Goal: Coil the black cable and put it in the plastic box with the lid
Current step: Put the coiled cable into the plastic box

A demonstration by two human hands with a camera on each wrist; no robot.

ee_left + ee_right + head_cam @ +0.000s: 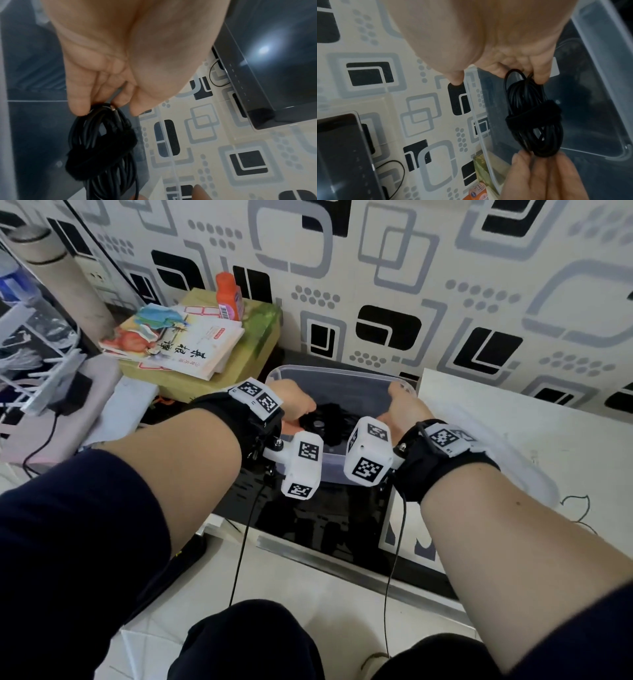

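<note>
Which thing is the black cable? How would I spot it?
Find the clear plastic box against the patterned wall. Over its open top, the left hand and right hand hold the black cable. Unlike the loose thin wires nearby, it is coiled and strapped around its middle.

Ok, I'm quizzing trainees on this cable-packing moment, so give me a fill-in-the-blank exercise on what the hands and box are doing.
1. The coiled black cable is held at its two ends by ____ hands.
2. A black ____ is wrapped round the middle of the coil.
3. The left hand and right hand hold the coil over the open plastic ____.
4. The lid lies to the ____ of the box.

Missing words: both; strap; box; right
</note>
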